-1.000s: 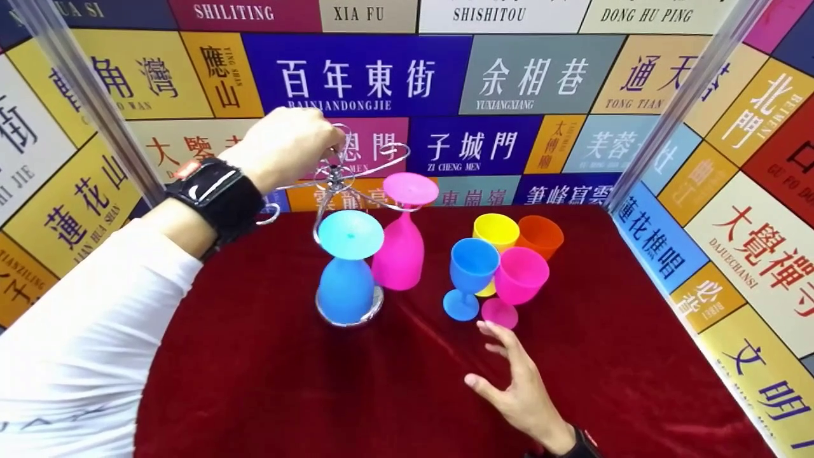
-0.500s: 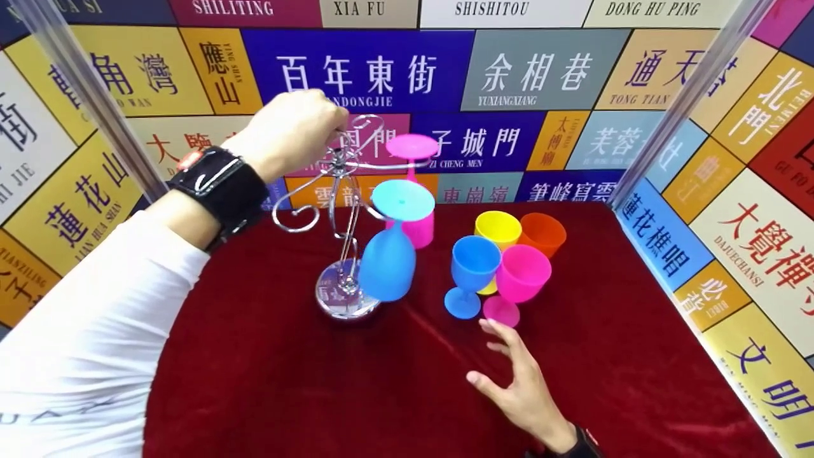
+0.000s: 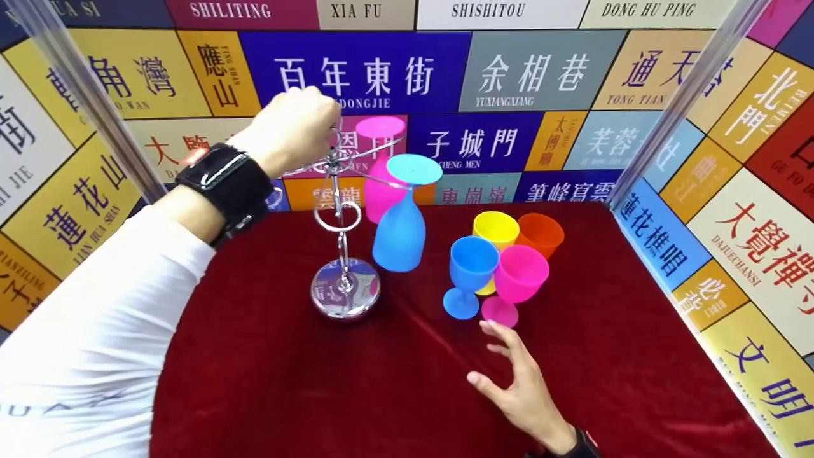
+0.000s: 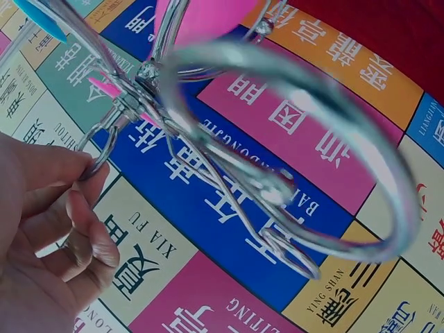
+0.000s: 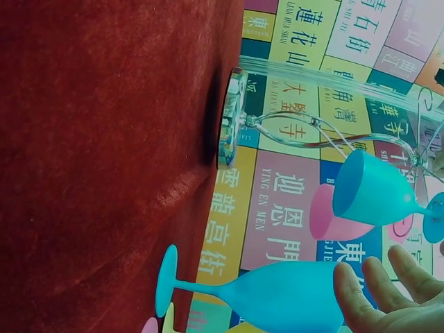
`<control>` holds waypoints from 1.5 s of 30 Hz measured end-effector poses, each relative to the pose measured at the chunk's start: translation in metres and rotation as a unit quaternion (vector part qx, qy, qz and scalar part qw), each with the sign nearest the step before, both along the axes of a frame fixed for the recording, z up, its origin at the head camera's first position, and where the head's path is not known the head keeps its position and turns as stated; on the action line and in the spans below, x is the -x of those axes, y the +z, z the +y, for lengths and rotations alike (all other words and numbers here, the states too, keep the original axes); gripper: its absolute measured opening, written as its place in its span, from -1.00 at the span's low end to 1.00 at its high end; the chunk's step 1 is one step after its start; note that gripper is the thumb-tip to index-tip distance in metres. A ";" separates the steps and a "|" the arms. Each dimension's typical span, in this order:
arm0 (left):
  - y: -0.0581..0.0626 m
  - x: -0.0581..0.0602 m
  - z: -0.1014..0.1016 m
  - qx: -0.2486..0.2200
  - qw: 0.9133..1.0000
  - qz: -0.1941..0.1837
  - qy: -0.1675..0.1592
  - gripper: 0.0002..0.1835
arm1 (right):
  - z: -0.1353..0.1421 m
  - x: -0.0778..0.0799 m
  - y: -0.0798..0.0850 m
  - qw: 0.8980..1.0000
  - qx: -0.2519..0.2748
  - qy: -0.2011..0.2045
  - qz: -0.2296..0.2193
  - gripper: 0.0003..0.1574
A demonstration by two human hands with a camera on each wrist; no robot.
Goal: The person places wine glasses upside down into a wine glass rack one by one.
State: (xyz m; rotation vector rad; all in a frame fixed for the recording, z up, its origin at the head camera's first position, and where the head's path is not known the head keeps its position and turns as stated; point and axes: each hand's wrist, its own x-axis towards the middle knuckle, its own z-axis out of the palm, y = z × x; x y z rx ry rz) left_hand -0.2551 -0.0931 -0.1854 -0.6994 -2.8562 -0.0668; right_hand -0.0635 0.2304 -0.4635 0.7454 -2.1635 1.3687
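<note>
In the head view, my left hand (image 3: 296, 130) is at the top of a chrome stemware rack (image 3: 345, 289). The left wrist view shows its thumb and forefinger pinching the small ring (image 4: 104, 156) at the rack's top. Two goblets hang upside down from the rack's arms: a blue goblet (image 3: 400, 235) on the right and a pink goblet (image 3: 378, 191) behind it. My right hand (image 3: 524, 388), fingers apart and loosely bent, hovers in front of a standing blue goblet (image 3: 474, 261) and a standing pink goblet (image 3: 521, 277), holding nothing.
Behind those two stand a yellow goblet (image 3: 496, 229) and an orange goblet (image 3: 540, 235). Dark red cloth (image 3: 356, 388) covers the table. Panels with printed signs (image 3: 356, 70) rise at the back and sides, with clear posts (image 3: 680, 108) at the corners.
The rack's arms have turned: the hanging blue goblet swung from the front to the right, and the hanging pink one from the right to the back. My right hand stays nearly still.
</note>
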 end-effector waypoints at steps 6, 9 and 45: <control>-0.002 0.003 0.001 -0.009 1.000 -0.004 0.011 -0.84 | 0.000 0.000 0.001 1.000 -0.001 -0.003 -0.003 -0.03; -0.003 0.005 0.001 -0.012 1.000 -0.003 0.012 -0.84 | 0.000 0.000 0.001 1.000 -0.001 -0.002 -0.004 -0.03; -0.016 0.016 0.015 -0.072 0.994 -0.021 0.076 -0.89 | 0.000 0.000 -0.002 1.000 0.008 -0.003 -0.009 -0.03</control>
